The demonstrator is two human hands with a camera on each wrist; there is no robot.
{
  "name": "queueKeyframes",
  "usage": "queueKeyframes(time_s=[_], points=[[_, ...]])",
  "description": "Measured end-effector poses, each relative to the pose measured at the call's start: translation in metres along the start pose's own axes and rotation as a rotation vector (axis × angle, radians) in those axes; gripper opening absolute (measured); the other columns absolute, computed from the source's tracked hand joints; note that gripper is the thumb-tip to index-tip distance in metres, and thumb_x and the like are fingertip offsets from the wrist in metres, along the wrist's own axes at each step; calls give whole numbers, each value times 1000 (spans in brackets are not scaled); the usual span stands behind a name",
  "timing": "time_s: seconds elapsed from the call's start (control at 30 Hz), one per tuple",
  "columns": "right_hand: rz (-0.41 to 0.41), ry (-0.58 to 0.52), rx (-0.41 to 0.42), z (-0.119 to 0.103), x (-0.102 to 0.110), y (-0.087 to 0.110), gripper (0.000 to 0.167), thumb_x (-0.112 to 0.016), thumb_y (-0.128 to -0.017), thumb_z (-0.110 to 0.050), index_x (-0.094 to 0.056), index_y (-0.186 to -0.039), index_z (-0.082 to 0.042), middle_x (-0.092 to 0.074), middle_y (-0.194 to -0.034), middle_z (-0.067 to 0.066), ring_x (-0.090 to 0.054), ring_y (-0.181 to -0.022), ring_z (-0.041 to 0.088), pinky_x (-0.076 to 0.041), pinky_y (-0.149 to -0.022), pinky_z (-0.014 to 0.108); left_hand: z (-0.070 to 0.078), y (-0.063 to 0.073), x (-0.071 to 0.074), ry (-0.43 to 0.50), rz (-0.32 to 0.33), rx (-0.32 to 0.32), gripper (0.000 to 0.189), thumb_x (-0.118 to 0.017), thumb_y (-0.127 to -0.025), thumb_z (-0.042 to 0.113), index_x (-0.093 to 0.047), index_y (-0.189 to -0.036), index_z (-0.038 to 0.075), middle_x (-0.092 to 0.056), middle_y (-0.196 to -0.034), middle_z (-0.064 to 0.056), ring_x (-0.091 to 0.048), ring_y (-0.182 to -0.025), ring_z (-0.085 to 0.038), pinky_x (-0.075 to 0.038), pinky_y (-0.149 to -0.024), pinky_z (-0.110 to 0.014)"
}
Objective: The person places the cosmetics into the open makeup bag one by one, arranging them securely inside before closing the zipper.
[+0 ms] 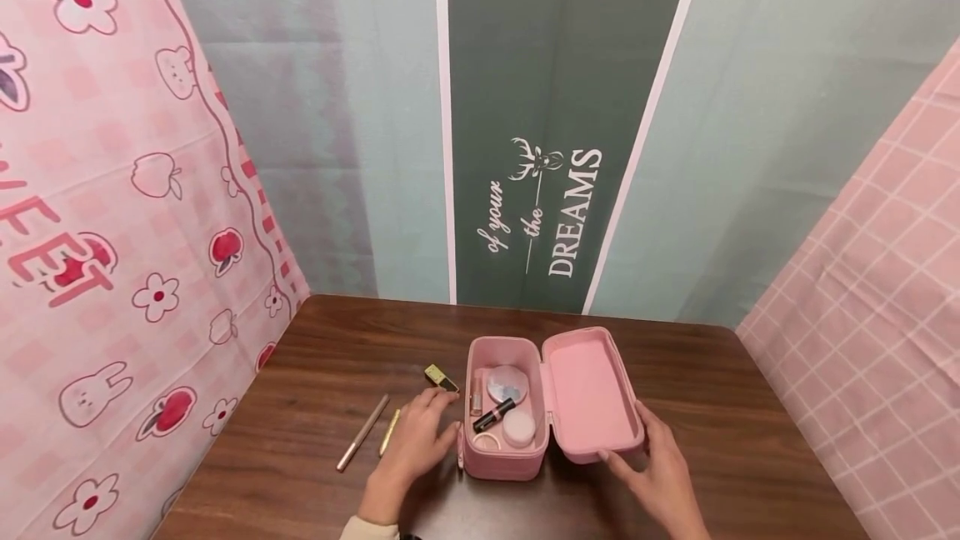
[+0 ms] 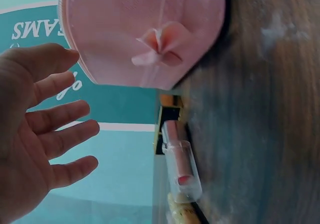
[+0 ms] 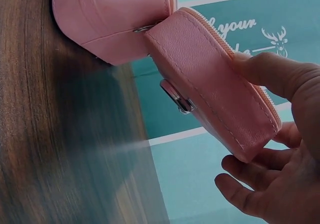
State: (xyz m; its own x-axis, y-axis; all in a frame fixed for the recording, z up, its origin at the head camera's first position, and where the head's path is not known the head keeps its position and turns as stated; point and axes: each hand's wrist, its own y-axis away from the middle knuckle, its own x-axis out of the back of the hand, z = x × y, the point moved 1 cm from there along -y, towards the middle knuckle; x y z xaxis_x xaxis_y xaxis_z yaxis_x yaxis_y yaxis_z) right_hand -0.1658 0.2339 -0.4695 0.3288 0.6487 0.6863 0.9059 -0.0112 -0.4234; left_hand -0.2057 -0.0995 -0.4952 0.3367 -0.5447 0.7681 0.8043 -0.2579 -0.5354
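Note:
A pink makeup case (image 1: 504,467) stands unzipped on the table, its lid (image 1: 592,394) swung out to the right. My right hand (image 1: 660,473) holds the lid's outer edge, with the thumb on the zipper rim (image 3: 235,54) and fingers at the far side. At the case's left wall, my left hand (image 1: 422,437) has its fingers spread and grips nothing; a pink bow (image 2: 160,46) decorates that wall. Inside lie a round compact (image 1: 507,384), a black-ended tube (image 1: 493,416), a pale round jar (image 1: 518,427) and a slim tube (image 1: 477,397).
Left of the case, a black and gold lipstick (image 1: 441,377), a gold tube (image 1: 389,432) and a rose-gold pen-like stick (image 1: 363,432) lie on the wooden table (image 1: 300,382). A clear-capped lipstick (image 2: 181,166) shows in the left wrist view. Printed curtains (image 1: 375,148) hang behind.

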Motion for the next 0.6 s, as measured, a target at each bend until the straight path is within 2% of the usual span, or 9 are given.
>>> queueKeyframes(time_s=[0.17,0.37,0.6], points=[[0,-1,7,1,0,0,82,-83,-69,-17,-38,-131,11,-49,-115,30,-55,-96,40,-49,-72,48,-12,10,-6,-2,-6,9,38,-75,-70,18,-65,-105,9,-60,-106,-10,-59,-93,-28,-46,-74,-46],[-4,1,1,1,0,1,82,-83,-69,-18,-38,-131,10,-49,-115,30,-55,-96,41,-49,-71,49,-31,20,-18,83,-2,22,45,-79,-67,15,-64,-108,6,-60,-108,-13,-58,-97,-30,-45,-79,-46],[-1,5,3,0,0,1,82,-83,-69,-17,-38,-131,10,-48,-115,31,-55,-96,41,-49,-72,50,-46,25,-28,234,12,122,54,-80,-63,5,-61,-113,3,-60,-110,-12,-56,-102,-30,-44,-85,-45]])
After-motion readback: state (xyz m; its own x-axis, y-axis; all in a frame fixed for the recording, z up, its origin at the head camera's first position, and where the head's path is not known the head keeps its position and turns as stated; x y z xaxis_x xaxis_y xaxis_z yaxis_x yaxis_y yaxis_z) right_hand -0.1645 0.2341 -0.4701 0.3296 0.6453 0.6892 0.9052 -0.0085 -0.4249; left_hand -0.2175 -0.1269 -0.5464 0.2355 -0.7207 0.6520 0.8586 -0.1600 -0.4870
